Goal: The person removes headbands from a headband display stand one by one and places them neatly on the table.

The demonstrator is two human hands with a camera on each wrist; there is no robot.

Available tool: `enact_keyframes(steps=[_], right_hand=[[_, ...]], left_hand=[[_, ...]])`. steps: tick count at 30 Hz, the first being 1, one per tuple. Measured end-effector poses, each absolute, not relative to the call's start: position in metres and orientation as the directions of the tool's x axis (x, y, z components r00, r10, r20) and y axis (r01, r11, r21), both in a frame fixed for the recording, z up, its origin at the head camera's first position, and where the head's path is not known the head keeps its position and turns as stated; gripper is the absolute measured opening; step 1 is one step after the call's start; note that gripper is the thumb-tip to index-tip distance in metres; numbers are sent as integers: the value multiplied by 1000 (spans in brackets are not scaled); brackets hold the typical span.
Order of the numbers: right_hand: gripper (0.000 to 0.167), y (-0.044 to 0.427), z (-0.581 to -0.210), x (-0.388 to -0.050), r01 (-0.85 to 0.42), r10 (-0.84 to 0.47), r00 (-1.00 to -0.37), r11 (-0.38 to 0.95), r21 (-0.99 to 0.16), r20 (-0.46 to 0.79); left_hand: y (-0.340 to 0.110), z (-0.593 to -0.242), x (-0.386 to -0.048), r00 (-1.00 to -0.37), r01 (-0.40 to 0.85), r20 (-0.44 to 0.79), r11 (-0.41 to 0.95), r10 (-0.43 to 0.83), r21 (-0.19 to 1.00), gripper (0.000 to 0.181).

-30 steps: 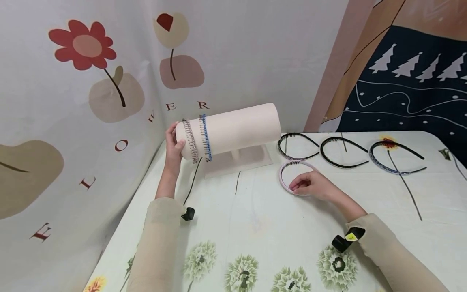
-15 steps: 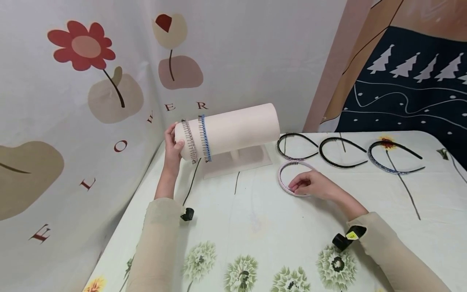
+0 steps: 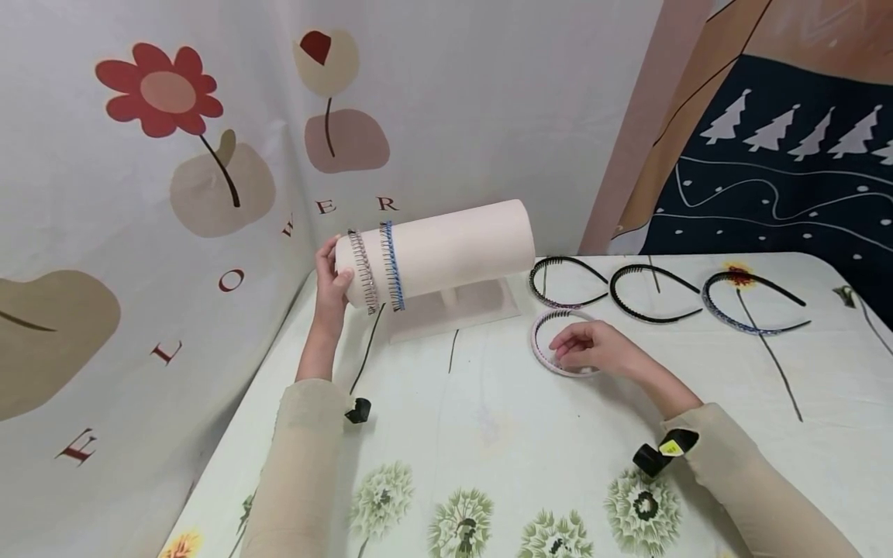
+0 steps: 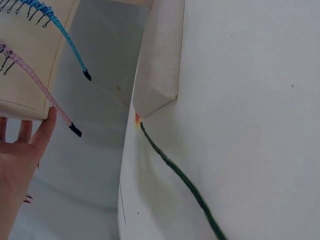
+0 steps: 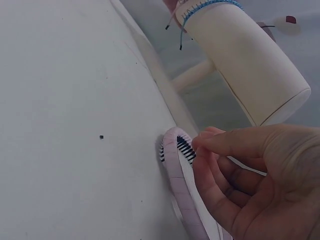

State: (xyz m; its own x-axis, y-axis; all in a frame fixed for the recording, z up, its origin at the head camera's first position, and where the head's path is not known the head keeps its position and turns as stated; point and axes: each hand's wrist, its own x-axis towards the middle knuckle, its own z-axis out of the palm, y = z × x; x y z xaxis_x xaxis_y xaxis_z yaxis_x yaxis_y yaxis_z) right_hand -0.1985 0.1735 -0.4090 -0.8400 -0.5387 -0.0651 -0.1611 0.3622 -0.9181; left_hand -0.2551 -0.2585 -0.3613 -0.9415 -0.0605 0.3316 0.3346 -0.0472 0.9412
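Note:
A pale padded display roll [image 3: 460, 240] lies sideways on a stand with a flat base [image 3: 481, 302]. My left hand [image 3: 331, 279] grips its left end, thumb in front and the other fingers behind. Near that end the roll wears two toothed headbands: a pinkish one [image 3: 363, 271] outermost and a blue one [image 3: 393, 267] inward. A light pink headband [image 3: 540, 353] lies on the table to the right. My right hand [image 3: 593, 346] hovers over its near side, fingers loosely curled. In the right wrist view, thumb and index fingertips nearly meet beside the headband, with nothing visible between them.
Three dark headbands lie in a row at the back right: a left one [image 3: 547, 301], a middle one [image 3: 645, 316] and a blue-glittered one [image 3: 739, 324]. A flower-printed cloth covers the table [image 3: 488, 434]. Printed curtains [image 3: 453, 116] hang right behind it.
My right fingers have lifted slightly off the light pink headband, which stays on the table. The left hand and the roll have not moved.

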Motion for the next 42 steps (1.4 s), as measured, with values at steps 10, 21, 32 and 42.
enact_keyframes(steps=[10, 21, 32, 42], right_hand=[[25, 166, -404, -200, -169, -529, -847, 362, -917, -53], [18, 150, -400, -201, -280, -524, -851, 401, -872, 33], [17, 126, -400, -204, -291, -549, -835, 373, -881, 44], [28, 95, -397, -204, -175, -551, -834, 269, -947, -3]], left_hand=[[-260, -362, -257, -944, 327, 324, -44, -60, 944, 56], [-260, -363, -256, -935, 353, 351, -36, -51, 935, 59], [-259, -364, -256, -932, 361, 359, -46, -51, 931, 60], [-260, -364, -257, -932, 361, 358, -57, -50, 931, 59]])
